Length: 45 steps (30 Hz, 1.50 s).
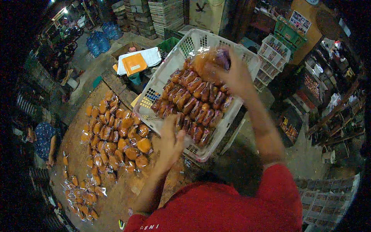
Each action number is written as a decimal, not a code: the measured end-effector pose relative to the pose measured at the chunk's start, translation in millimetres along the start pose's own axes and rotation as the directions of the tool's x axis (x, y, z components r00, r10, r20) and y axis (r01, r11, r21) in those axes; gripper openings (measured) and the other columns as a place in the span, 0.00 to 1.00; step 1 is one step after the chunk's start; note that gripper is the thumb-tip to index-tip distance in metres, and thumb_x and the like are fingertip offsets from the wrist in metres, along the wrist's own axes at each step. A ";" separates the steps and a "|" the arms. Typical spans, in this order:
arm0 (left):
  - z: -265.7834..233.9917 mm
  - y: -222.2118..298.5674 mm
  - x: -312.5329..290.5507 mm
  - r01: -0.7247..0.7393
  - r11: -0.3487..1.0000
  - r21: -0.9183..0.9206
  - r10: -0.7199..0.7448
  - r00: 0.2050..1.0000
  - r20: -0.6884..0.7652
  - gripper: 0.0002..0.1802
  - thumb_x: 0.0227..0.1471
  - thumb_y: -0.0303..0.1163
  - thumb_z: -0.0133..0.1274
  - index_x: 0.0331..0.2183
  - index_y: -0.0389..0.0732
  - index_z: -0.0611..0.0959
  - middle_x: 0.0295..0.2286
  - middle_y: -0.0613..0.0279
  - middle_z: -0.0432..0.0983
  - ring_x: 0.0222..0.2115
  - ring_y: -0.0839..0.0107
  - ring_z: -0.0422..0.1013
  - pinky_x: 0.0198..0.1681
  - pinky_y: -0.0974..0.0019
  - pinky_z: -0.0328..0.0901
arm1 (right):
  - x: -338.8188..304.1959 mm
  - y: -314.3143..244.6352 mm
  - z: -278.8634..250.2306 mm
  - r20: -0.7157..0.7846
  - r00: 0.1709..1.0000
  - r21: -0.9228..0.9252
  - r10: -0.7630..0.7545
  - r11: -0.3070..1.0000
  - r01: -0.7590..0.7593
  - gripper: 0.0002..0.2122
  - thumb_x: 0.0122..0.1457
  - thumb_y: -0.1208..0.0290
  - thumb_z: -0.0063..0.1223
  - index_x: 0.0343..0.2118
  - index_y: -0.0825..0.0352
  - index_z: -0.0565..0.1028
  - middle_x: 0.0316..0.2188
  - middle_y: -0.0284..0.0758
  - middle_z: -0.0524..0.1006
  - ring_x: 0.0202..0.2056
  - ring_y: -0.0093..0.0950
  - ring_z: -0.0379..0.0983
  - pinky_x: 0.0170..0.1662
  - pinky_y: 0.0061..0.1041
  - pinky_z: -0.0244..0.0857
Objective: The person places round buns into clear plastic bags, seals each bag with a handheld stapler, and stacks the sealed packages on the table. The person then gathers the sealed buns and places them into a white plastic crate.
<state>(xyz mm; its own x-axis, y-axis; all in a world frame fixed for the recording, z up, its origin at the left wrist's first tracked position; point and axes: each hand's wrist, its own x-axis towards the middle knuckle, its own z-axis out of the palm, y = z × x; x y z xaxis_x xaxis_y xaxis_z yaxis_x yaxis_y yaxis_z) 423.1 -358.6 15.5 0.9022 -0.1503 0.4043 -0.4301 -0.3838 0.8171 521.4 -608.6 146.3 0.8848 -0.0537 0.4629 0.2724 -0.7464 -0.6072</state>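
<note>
A white plastic crate (154, 83) stands tilted in front of me, with rows of brown bread rolls (193, 98) in clear wrappers inside. At its far end my right hand (234, 77), blurred by motion, is closed on a clear bag of bread (208, 63) above the rows. My left hand (172, 139) is at the near left side of the crate, thumb and fingers apart, against the nearest rolls; some fingertips are hidden. To the left, a pile of wrapped bread (116, 135) lies on the wooden table (135, 187).
Behind the crate's left side are papers with an orange folder (134, 63) and a green crate (168, 44). Blue water bottles (98, 42) stand farther back. Stacked white crates (272, 54) are at right. A person in a patterned shirt (44, 139) is at far left.
</note>
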 end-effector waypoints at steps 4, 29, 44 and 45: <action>10.7 -9.7 -9.8 -0.198 0.819 0.539 0.096 0.973 0.211 0.25 0.58 0.52 0.52 0.46 0.40 0.80 0.45 0.56 0.76 0.49 0.55 0.68 0.52 0.50 0.58 | 93.6 75.7 36.1 0.174 0.976 -0.472 -0.128 0.859 0.197 0.26 0.57 0.55 0.62 0.50 0.71 0.70 0.41 0.50 0.79 0.46 0.45 0.76 0.50 0.44 0.70; 17.8 -13.2 -10.6 -0.185 0.832 0.523 0.156 0.983 0.100 0.20 0.58 0.48 0.53 0.32 0.39 0.83 0.35 0.58 0.79 0.42 0.57 0.71 0.48 0.53 0.59 | 40.0 89.9 67.1 0.770 0.537 -0.237 -0.344 0.628 0.741 0.21 0.52 0.75 0.56 0.52 0.63 0.74 0.52 0.44 0.70 0.56 0.44 0.67 0.56 0.47 0.65; 17.6 -41.1 -96.2 -0.206 0.916 0.344 0.211 0.977 0.023 0.29 0.62 0.48 0.50 0.59 0.45 0.70 0.63 0.49 0.56 0.66 0.50 0.50 0.63 0.38 0.47 | -103.0 -103.8 37.6 0.616 0.649 0.258 -0.446 0.893 0.369 0.12 0.62 0.75 0.51 0.47 0.68 0.78 0.47 0.42 0.77 0.50 0.43 0.74 0.53 0.40 0.67; 11.8 -46.4 -121.6 -0.110 0.939 0.326 0.123 0.992 -0.020 0.29 0.61 0.47 0.51 0.58 0.44 0.70 0.63 0.50 0.58 0.66 0.51 0.50 0.63 0.39 0.47 | -129.5 -122.6 47.6 0.558 0.639 0.406 -0.531 0.845 0.348 0.11 0.62 0.75 0.51 0.45 0.69 0.79 0.47 0.42 0.78 0.49 0.41 0.74 0.53 0.38 0.67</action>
<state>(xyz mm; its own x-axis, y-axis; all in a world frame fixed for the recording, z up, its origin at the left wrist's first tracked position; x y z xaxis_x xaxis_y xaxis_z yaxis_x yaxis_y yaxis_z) 333.6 -333.3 -76.4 0.8416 -0.1782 0.5099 -0.4925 -0.6406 0.5891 391.4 -478.6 130.0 0.6312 0.7315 0.2577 0.6913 -0.3801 -0.6145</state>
